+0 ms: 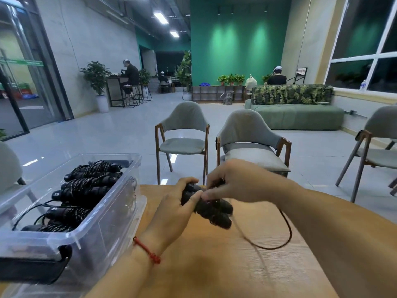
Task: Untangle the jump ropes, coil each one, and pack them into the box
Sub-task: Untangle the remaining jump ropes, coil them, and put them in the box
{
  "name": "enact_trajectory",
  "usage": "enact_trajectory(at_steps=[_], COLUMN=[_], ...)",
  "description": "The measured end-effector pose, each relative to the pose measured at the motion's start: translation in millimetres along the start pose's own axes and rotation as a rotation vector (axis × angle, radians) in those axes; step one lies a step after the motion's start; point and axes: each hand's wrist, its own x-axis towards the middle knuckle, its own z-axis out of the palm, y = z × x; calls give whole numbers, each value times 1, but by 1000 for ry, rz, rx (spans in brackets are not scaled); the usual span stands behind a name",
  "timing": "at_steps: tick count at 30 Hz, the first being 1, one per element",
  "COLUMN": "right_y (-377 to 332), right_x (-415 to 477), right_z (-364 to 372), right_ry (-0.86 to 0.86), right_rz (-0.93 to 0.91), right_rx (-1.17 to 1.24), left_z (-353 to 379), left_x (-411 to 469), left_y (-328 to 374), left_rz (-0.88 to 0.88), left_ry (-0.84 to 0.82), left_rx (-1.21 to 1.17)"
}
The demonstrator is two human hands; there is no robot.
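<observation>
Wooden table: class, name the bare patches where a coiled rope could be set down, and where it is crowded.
The wooden table is bare between the forearms, bordered by the clear plastic box and the trailing rope loop. Crowded: the box, filled with coiled jump ropes, and mid-table, where the left hand and right hand hold black handles.

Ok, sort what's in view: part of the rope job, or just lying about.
Job: jump rope held by left hand and right hand; coiled ropes; clear box.
Lying about: grey chairs; green sofa; potted plant.
</observation>
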Motion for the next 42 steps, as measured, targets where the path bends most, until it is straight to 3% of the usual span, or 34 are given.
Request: enact_trajectory(at_steps=[4, 8, 11, 14, 17, 20, 22, 24, 27, 30, 34, 36, 38, 42], right_y=[26, 48, 53, 23, -4, -7, -6, -3, 13, 26, 32, 30, 23, 8], right_x=[18, 19, 12, 5, -9, -24, -24, -18, -5, 8, 15, 12, 3, -2], right_z=[0, 48, 88, 108, 100, 62, 36, 19, 9, 18, 48, 66, 91, 122], right_ry=[-4, 65, 111, 118, 45, -20, 9, 59, 86, 138, 132, 178, 331, 381], right_rz=[-18, 81, 130, 310, 360, 272, 161, 80, 20, -40, 65, 178, 382, 353], right_rx=[489, 895, 1017, 1120, 905, 426, 58, -67, 203, 537, 951, 1147, 1360, 1550], left_z=[0, 1, 2, 4, 0, -6, -7, -9, -16, -21, -15, -8, 2, 11], left_x=[-8, -2, 4, 7, 7, 4, 2, 2, 4, 7, 2, -3, -6, -8], left_y=[12, 25, 29, 23, 18, 10, 6, 6, 11, 15, 17, 14, 13, 21], left_rz=[-32, -95, -120, -130, -33, 120, 122, 99, 23, -64, -135, -159, -152, -115], left_ry=[-89, 24, 162, 263, 426, 431, 344, 246, 63, -122, -202, -179, -96, 210], left_rx=[-419, -868, -993, -953, -520, -22, 93, 84, -70, -406, -803, -922, -999, -842])
